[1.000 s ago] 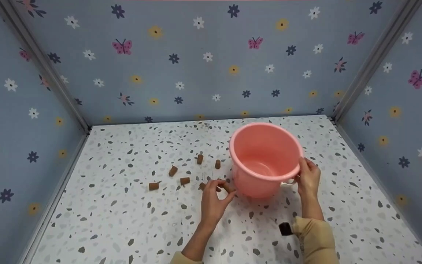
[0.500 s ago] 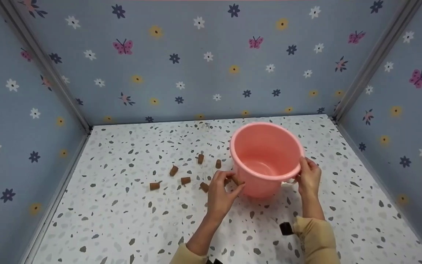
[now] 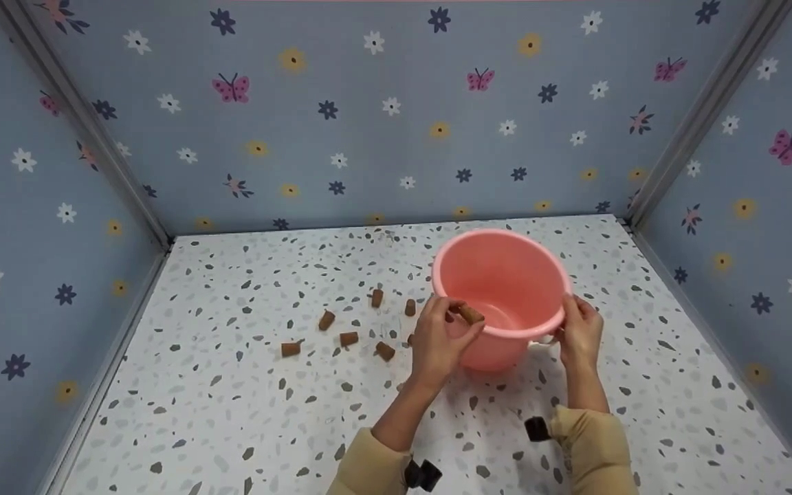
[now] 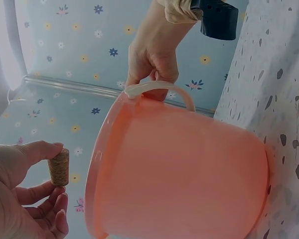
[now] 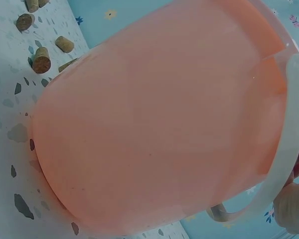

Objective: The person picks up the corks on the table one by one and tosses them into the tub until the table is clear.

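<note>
A cork stopper (image 4: 59, 168) is pinched between the thumb and a finger of my left hand (image 3: 441, 344). In the head view that cork sits over the near left rim of a pink bucket (image 3: 499, 350), whose visible inside shows bare plastic. My right hand (image 3: 580, 333) grips the bucket's right rim beside its pale handle (image 4: 162, 87). The bucket stands on the speckled surface. Several more corks lie loose to its left, among them one cork (image 3: 291, 349) farthest left and another cork (image 3: 385, 351) close to my left hand; one is partly hidden behind that hand.
The speckled white tabletop (image 3: 217, 412) is bounded by a flowered blue back wall (image 3: 368, 137) and side walls. A black device (image 3: 537, 428) sits by my right sleeve, and another black device (image 3: 423, 474) by the left one.
My left hand has lifted the cork from the tabletop up and rightward to the bucket's rim. The right hand and the bucket stay where they were.
</note>
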The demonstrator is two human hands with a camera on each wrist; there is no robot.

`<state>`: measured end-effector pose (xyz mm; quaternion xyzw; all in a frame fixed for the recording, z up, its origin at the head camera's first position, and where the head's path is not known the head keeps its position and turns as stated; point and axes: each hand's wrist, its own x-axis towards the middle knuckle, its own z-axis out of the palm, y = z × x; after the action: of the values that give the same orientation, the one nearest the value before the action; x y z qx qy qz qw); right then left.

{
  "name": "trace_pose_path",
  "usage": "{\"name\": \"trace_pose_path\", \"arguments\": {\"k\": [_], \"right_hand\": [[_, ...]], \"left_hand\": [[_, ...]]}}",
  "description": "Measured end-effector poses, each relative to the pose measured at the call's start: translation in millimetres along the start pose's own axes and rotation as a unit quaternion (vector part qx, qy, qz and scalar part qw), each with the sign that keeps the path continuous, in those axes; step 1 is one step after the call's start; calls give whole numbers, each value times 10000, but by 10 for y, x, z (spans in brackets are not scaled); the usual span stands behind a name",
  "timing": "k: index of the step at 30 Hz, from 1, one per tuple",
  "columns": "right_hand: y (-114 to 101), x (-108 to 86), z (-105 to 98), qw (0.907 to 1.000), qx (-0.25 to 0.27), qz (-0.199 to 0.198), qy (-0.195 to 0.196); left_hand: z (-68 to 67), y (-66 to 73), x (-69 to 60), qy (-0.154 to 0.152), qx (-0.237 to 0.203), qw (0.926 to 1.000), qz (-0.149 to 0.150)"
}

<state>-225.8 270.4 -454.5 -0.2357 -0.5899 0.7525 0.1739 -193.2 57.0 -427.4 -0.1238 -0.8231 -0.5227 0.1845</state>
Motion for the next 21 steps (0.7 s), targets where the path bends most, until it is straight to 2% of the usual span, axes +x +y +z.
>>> {"name": "trace_pose_path", "arguments": {"k": [5,9,12,13,16,21], "right_hand": [[60,56,-18,9999,-72,-93,8],[400,415,-191,9987,327,-291,-262],[447,476,-220,9984,379,-278,-328],[415,436,-204,9985,375,-285,-296],[144,145,-64,9997,26,-232,-106],[-52,-61,10,9996,149,-119,-199]], "left_hand": [[62,36,104,-53,-4,10000,-29],[104,65,174,-84,18,9999,-65],[129,80,227,-149,104,9997,-169],[138,82,246,-175,140,9996,-195],[166,73,312,-224,165,9995,-156],[216,34,406,-251,202,9995,-68]]}}
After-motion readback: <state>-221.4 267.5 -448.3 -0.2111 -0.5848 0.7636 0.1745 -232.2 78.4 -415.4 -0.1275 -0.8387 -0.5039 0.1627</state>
